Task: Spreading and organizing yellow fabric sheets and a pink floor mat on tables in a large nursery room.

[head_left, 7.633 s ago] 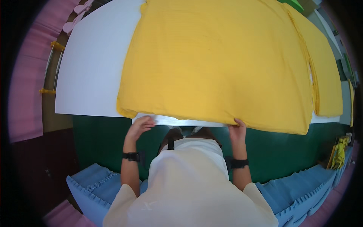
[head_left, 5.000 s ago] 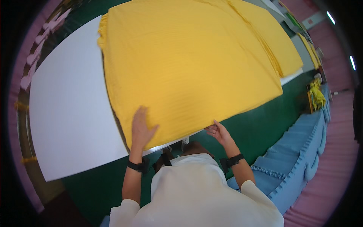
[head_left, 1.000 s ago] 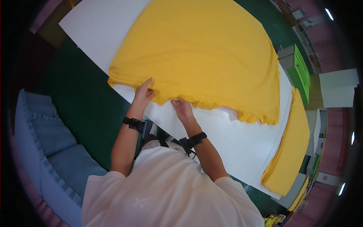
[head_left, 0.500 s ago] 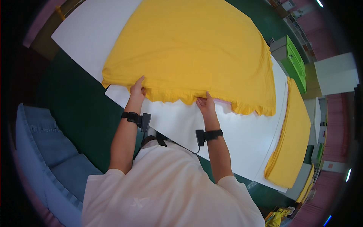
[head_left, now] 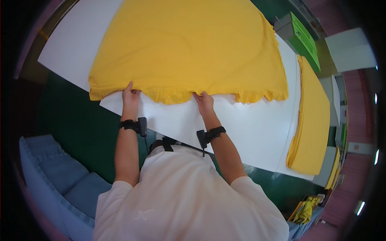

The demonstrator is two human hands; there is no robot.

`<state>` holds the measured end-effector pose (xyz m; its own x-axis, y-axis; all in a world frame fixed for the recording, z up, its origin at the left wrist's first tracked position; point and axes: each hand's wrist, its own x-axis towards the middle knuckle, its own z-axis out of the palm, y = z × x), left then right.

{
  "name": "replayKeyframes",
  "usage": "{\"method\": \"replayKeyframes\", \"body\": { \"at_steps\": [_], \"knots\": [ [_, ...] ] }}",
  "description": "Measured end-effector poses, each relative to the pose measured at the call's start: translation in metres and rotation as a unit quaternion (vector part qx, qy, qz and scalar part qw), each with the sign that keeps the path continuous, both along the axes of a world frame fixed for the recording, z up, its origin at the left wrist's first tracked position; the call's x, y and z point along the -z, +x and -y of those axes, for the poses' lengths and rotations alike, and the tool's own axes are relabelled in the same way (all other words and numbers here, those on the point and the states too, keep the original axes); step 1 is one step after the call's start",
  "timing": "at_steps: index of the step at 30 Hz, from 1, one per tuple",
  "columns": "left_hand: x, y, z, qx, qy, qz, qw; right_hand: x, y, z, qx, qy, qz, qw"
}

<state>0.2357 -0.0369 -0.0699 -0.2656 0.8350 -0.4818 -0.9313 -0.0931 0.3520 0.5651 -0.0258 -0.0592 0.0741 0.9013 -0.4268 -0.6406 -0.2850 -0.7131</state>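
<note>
A large yellow cloth cover (head_left: 185,48) with a ruffled near edge lies spread over a white table (head_left: 249,132). My left hand (head_left: 130,97) grips its near edge towards the left corner, thumb on top and fingers curled under. Farther right along the same edge, my right hand (head_left: 205,103) pinches the fabric between thumb and fingers. Between the two hands the ruffle hangs in loose waves. Each wrist wears a black strap with a small dark box. What lies beneath the cover is hidden.
A folded yellow cloth (head_left: 311,120) rests at the table's right end. Beyond it stand a green-topped cabinet (head_left: 303,40) and a white panel (head_left: 352,50). A blue padded sofa (head_left: 68,176) sits at lower left on the green floor (head_left: 76,120).
My view has shifted, so table and cloths sit differently in the picture. Both hands keep their hold on the edge. A pink strip under the hem beside my right hand no longer shows.
</note>
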Motion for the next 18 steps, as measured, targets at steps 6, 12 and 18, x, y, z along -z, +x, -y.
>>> {"method": "replayKeyframes", "body": {
  "at_steps": [6,12,18],
  "knots": [
    [-0.045,-0.007,0.016,0.169,-0.238,-0.383,0.877,-0.029,0.031,-0.004,-0.172,-0.180,0.137,0.959],
    [-0.028,-0.015,0.069,0.215,-0.288,-0.497,0.790,-0.043,0.105,-0.040,0.056,-0.172,0.160,0.970],
    [-0.037,0.008,0.112,0.206,-0.282,-0.492,0.798,-0.008,0.122,-0.068,0.158,-0.189,0.123,0.961]
  ]
}}
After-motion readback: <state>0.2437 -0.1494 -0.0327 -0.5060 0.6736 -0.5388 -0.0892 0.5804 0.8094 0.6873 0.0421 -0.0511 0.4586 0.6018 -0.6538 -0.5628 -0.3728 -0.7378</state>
